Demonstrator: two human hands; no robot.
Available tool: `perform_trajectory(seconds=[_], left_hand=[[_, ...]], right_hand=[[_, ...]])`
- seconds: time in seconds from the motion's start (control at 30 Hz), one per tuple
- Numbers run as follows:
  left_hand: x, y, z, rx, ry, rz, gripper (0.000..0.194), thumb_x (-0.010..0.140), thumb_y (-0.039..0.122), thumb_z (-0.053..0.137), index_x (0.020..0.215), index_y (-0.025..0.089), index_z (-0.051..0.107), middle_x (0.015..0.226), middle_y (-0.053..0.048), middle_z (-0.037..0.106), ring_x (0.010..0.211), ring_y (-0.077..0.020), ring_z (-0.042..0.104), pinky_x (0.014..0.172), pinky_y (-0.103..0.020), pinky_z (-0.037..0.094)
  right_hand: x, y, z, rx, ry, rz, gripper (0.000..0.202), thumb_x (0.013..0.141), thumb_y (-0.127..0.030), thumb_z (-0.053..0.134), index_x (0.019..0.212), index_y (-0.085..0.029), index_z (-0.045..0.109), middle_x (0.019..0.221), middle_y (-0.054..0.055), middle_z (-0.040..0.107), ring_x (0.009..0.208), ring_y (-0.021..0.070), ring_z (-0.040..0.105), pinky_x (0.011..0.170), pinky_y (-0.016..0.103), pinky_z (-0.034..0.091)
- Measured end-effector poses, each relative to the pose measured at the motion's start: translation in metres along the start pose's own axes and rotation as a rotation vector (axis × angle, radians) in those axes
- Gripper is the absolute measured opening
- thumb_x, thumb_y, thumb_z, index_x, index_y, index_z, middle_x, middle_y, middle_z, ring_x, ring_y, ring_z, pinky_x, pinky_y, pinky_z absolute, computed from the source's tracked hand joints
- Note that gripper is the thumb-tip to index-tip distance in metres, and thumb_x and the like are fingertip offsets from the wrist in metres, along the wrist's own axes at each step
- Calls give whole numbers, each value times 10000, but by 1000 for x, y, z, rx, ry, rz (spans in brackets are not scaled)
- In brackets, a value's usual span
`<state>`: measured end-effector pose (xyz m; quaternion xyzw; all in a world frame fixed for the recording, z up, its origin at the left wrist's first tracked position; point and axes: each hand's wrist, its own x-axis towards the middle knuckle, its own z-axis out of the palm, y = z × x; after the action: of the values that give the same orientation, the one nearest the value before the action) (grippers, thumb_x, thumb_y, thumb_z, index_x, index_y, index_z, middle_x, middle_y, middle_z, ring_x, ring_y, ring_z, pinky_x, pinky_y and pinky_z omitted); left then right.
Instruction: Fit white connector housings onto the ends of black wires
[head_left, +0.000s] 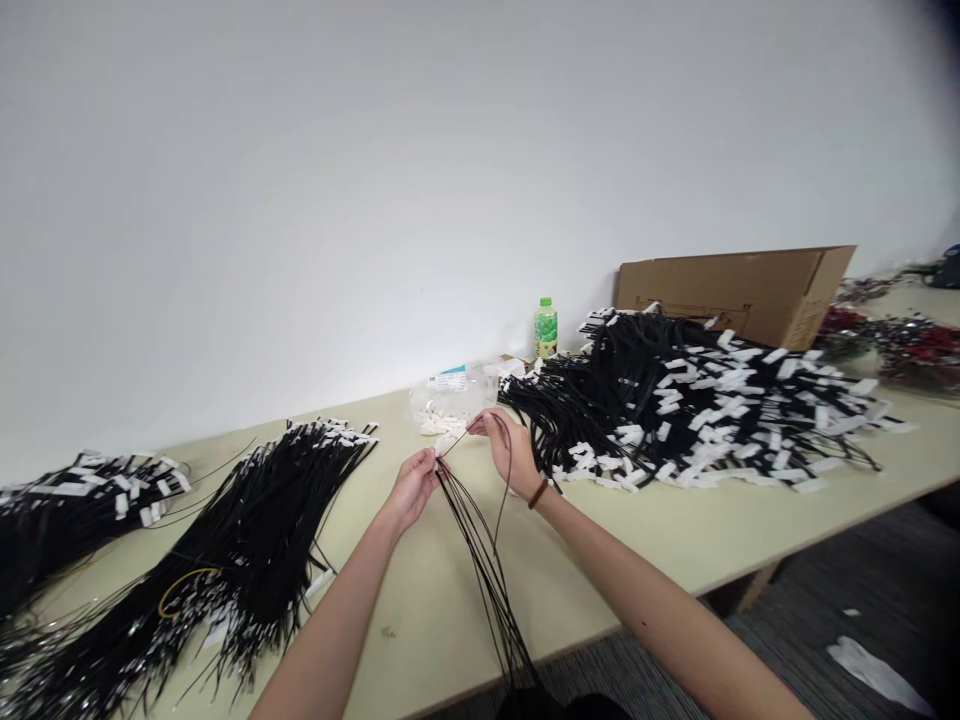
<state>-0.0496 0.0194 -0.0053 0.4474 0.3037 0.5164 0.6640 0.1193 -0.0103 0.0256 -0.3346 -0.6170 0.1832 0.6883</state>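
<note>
My left hand [415, 486] is closed in a pinch around a small white connector from which several thin black wires [480, 560] hang down toward my lap. My right hand [504, 450], a brown band on its wrist, pinches one loose black wire that loops down beside the others. The wire's tip lies between the two hands, close to the connector; whether it sits inside cannot be made out. Just behind my hands lies a clear plastic bag [457, 392] with small white connectors in and in front of it.
Left on the table [420, 640] lies a black cable bundle [255, 510] with white ends; another cable bundle [67, 500] is beyond it. At right is a large cable pile [637, 380], with a green-capped bottle [546, 328] and a cardboard box [720, 290] behind. The table meets a white wall.
</note>
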Motion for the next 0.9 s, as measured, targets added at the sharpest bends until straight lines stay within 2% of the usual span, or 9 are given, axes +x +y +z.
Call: perform_trajectory(seconds=[0.17, 0.37, 0.43, 0.53, 0.63, 0.7, 0.77, 0.83, 0.9], left_hand=[[1, -2, -2, -8, 31, 18, 211, 653, 293, 701, 674, 124, 576, 635, -7, 567, 636, -120, 560, 679, -264, 460], [2, -2, -2, -23, 52, 6, 182, 687, 265, 674, 691, 115, 571, 681, -46, 604, 661, -139, 582, 701, -293, 473], [2, -2, -2, -29, 53, 7, 174, 691, 259, 670, 682, 118, 568, 671, -37, 598, 646, -128, 578, 693, -280, 475], [2, -2, -3, -30, 42, 2, 170, 692, 256, 670, 675, 119, 571, 654, -28, 588, 632, -116, 570, 675, -257, 473], [2, -1, -2, -22, 23, -9, 166, 690, 251, 672, 676, 115, 577, 645, -31, 583, 628, -115, 567, 657, -243, 469], [2, 0, -1, -20, 18, -15, 161, 691, 245, 671, 676, 116, 577, 644, -29, 581, 623, -111, 563, 651, -237, 467], [2, 1, -1, -20, 20, -19, 153, 694, 239, 668, 679, 117, 577, 642, -24, 578, 618, -108, 560, 649, -235, 467], [2, 1, -1, -18, 25, -23, 148, 695, 236, 666, 680, 118, 578, 639, -21, 577, 613, -106, 556, 644, -235, 466], [2, 1, 0, -14, 27, -24, 150, 695, 240, 666, 679, 117, 579, 635, -19, 576, 606, -104, 552, 640, -234, 463]], right_hand=[[9, 0, -12, 105, 181, 97, 326, 892, -430, 374, 795, -157, 523, 760, 47, 618, 706, 135, 615, 710, 285, 517], [31, 5, -40, 403, 474, 249, 333, 783, -487, 491, 774, -154, 481, 690, 36, 610, 616, 125, 599, 625, 295, 521], [38, 7, -53, 367, 580, 248, 327, 778, -481, 485, 777, -154, 477, 658, 20, 588, 551, 102, 561, 548, 248, 492], [44, 11, -74, 257, 737, 212, 302, 798, -454, 453, 804, -154, 487, 636, -8, 550, 465, 68, 468, 433, 179, 378], [44, 11, -84, 120, 846, 164, 279, 801, -405, 463, 852, -143, 544, 703, 9, 566, 504, 82, 461, 461, 199, 357], [41, 10, -82, -21, 828, 120, 245, 794, -348, 497, 867, -135, 593, 771, 34, 589, 596, 114, 504, 560, 233, 394], [35, 8, -71, -262, 696, 29, 217, 814, -301, 491, 870, -138, 624, 799, 50, 599, 675, 143, 531, 641, 255, 404], [26, 7, -55, -523, 459, -114, 235, 866, -272, 430, 876, -142, 626, 798, 64, 600, 712, 159, 543, 660, 261, 407], [15, 7, -36, -664, 185, -267, 264, 902, -230, 366, 876, -129, 608, 798, 81, 605, 733, 166, 549, 675, 266, 408]])
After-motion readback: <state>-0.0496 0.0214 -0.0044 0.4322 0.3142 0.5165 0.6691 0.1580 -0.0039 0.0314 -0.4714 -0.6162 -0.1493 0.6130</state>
